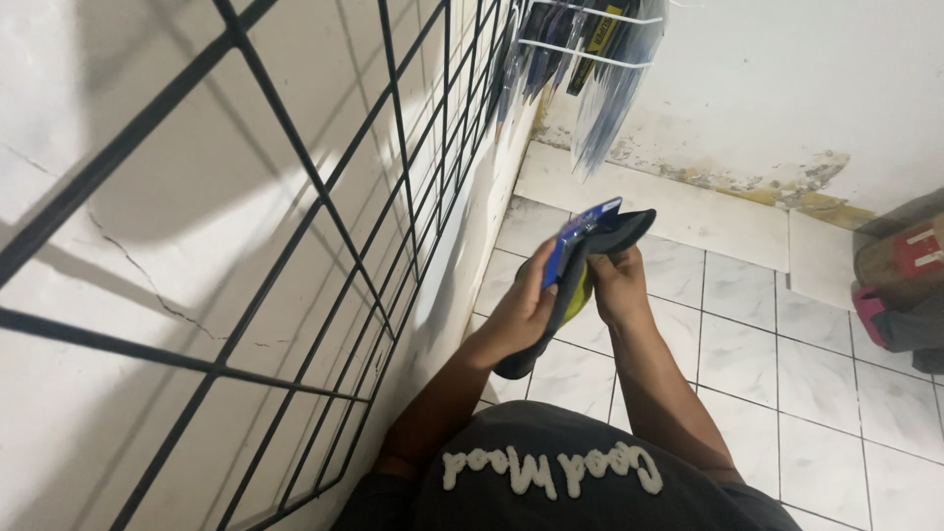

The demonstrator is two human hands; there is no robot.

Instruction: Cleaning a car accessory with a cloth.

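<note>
While the person stands close to the white wall, a black wire grid panel runs along it toward the far corner of the room, throwing crossed shadows on the cracked paint. Underfoot is a floor of white tiles, meeting a stained, peeling far wall at its far edge. At the floor's right edge, against that wall, sits a brown bag with grey and pink cloth beneath it. High on the grid, near the corner, packaged goods in clear wrappers hang from a white wire rack. Over the tiles near the grid's foot, both hands hold up a pair of dark grey socks with a yellow patch and a blue card label. Left hand cups the socks from the wall side, fingers curled around the cloth and label. Right hand grips the upper part, fingers closed on the fabric just under the folded top.
</note>
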